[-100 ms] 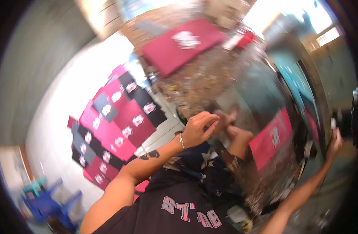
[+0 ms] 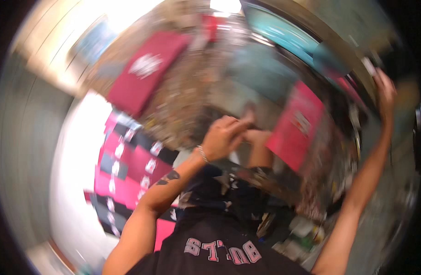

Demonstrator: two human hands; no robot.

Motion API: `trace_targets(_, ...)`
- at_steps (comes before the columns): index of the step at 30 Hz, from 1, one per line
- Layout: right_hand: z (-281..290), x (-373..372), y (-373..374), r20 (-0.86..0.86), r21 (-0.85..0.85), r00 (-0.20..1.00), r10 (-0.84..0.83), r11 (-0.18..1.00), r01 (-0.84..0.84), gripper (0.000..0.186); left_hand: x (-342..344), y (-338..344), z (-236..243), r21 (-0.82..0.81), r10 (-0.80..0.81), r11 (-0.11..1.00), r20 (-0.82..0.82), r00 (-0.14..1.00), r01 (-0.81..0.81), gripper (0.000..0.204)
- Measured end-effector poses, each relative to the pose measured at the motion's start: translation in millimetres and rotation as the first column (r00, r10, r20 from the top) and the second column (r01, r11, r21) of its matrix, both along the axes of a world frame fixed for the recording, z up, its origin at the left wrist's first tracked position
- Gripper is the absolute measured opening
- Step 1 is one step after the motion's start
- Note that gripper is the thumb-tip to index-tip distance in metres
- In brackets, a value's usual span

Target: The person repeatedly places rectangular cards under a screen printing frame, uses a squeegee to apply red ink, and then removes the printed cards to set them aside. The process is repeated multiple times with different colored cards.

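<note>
My left hand (image 2: 223, 137), bracelet at the wrist, hovers with curled fingers near a pink sheet (image 2: 297, 123) printed with a white design. The sheet lies on a dark glossy surface (image 2: 252, 68), where blurred skin-toned shapes show beside the hand. Whatever the curled fingers hold, if anything, is hidden. My right hand (image 2: 384, 85) reaches out to the upper right, fingers bent at a small white object (image 2: 370, 66) by the edge of a teal panel (image 2: 284, 32); blur hides what it grips.
A maroon printed panel (image 2: 137, 87) lies on the messy brown worktop (image 2: 178, 82), near a red object (image 2: 209, 27). Several pink, grey and black printed sheets (image 2: 128, 174) overlap on a white surface (image 2: 68, 174) at left. A wooden wall (image 2: 24, 114) stands beyond.
The whole view has swung, so the worktop and sheets shift and blur. My right hand now appears higher in the picture; my left hand sits slightly higher, its fingers still curled.
</note>
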State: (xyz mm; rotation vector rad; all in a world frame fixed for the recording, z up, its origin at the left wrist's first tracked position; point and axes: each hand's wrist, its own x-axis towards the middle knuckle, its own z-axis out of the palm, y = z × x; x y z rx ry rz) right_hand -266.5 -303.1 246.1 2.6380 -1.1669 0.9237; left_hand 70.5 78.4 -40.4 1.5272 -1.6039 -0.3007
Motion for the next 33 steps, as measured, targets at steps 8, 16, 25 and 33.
trace_targets(8,39.8,41.5,54.5,-0.024,0.004,0.991,-0.133,0.991,0.133,0.069,-21.9,-131.0,-9.4,0.320,-0.476,0.875,0.427,0.769,0.363,0.084)
trace_targets(16,61.3,57.1,43.1,0.013,-0.018,0.999,-0.046,0.999,0.046,0.079,-37.8,-142.3,-6.8,0.359,-0.495,0.866,0.513,0.701,0.349,0.099)
trace_targets(25,64.1,50.9,41.0,-0.056,-0.016,0.998,0.020,1.000,-0.021,0.078,-29.1,-143.1,-8.2,0.358,-0.509,0.858,0.493,0.706,0.369,0.099)
trace_targets(33,60.9,54.6,45.7,0.001,-0.003,1.000,0.019,1.000,-0.019,0.077,-32.6,-138.4,-8.3,0.349,-0.486,0.872,0.521,0.702,0.344,0.101)
